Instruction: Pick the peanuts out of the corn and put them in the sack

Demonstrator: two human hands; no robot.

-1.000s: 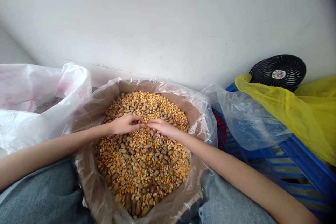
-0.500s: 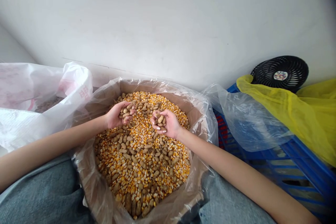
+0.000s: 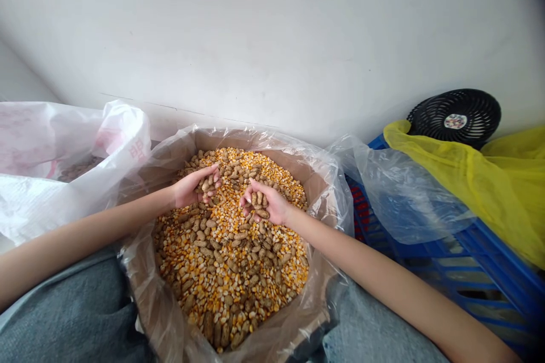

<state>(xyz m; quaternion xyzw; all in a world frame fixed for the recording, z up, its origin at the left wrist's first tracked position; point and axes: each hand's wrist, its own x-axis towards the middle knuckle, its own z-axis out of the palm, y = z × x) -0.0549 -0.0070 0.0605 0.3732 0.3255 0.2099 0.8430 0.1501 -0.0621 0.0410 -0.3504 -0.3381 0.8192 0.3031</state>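
Both hands are over a cardboard box (image 3: pixel 317 184) lined with a clear plastic bag (image 3: pixel 336 198). Yellow and white corn kernels (image 3: pixel 227 212) fill it, with unshelled peanuts (image 3: pixel 208 226) scattered among them. My left hand (image 3: pixel 191 188) curls around several peanuts (image 3: pixel 208 184), its palm turned inward. Facing it, my right hand (image 3: pixel 275 205) cups several more peanuts (image 3: pixel 259 199) in bent fingers. A small gap separates the two hands, and corn shows between them.
Left of the box stands a white woven sack (image 3: pixel 114 153) with dark contents inside. To the right are a blue plastic crate (image 3: pixel 481 238), a clear plastic sheet (image 3: pixel 404 193), yellow mesh (image 3: pixel 468 176) and a black fan (image 3: pixel 455 116). A white wall (image 3: pixel 264 39) rises behind.
The fingers of both hands have shifted around the peanuts. My right hand has turned slightly and moved a little left; the peanuts in both palms lie differently.
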